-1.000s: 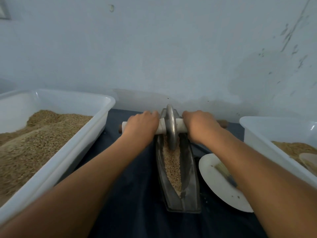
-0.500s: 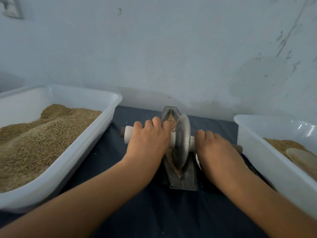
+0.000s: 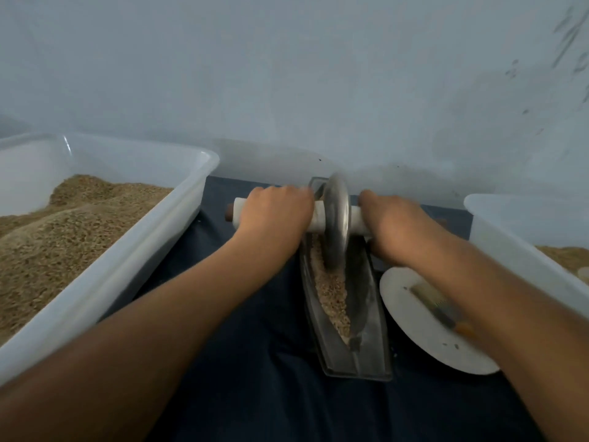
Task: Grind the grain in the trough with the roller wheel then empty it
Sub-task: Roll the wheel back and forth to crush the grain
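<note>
**Both hands on the roller's handle, wheel at the far end of the trough**

On the dark cloth (image 3: 248,362) before the pale wall (image 3: 287,74), seen from the head camera, both bare forearms reach forward from the lower corners and converge on the roller. The left hand (image 3: 274,212) lies knuckles up with its fingers curled over the white handle (image 3: 238,212) on the left side of the wheel; the handle's brown end pokes out beyond the hand. The right hand (image 3: 393,229) mirrors it on the other side, fingers wrapped down over the handle, wrist bent slightly and angled towards the wheel. Both arms are nearly straight.

The metal wheel (image 3: 335,221) stands upright between the two hands, its lower edge sunk into the grain (image 3: 331,298) in the far part of the trough (image 3: 366,352). The trough is narrow and boat-shaped, running away from the person; the grain lies in a strip along its groove, on the near side of the wheel.

Just right of the trough a white plate (image 3: 411,333) lies on the cloth with a small brush (image 3: 436,306) on it, partly hidden under the right forearm. A large white tub (image 3: 134,260) heaped with grain stands to the left, and a second white tub (image 3: 522,247) at the right edge also holds some grain.
</note>
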Tool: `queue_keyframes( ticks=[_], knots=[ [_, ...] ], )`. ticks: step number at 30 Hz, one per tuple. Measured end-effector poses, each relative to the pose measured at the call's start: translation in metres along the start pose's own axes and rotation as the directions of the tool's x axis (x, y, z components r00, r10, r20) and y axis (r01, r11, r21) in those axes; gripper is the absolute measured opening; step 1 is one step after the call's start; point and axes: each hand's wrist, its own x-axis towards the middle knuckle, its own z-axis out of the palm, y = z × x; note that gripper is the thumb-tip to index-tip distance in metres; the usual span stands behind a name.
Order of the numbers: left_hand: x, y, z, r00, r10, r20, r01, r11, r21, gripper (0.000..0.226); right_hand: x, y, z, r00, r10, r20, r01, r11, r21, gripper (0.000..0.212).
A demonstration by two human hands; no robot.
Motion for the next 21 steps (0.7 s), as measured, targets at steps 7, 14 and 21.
queue_keyframes(
  ticks=[7,14,21],
  knots=[
    [0.033,-0.01,0.01,0.999,-0.005,0.046,0.007,0.998,-0.056,0.03,0.043,0.002,-0.011,0.974,0.104,0.199,-0.081,0.989,-0.12,0.051],
    [0.026,-0.014,0.011,0.999,-0.034,0.042,0.039,0.991,-0.128,0.031,0.043,-0.005,-0.02,0.977,0.111,0.18,-0.092,0.989,-0.112,0.046],
    [-0.015,-0.004,0.0,1.0,-0.019,0.011,0.02,0.997,-0.078,0.033,-0.003,-0.01,-0.013,1.0,-0.013,-0.02,0.011,0.994,-0.106,0.033]
  ],
)
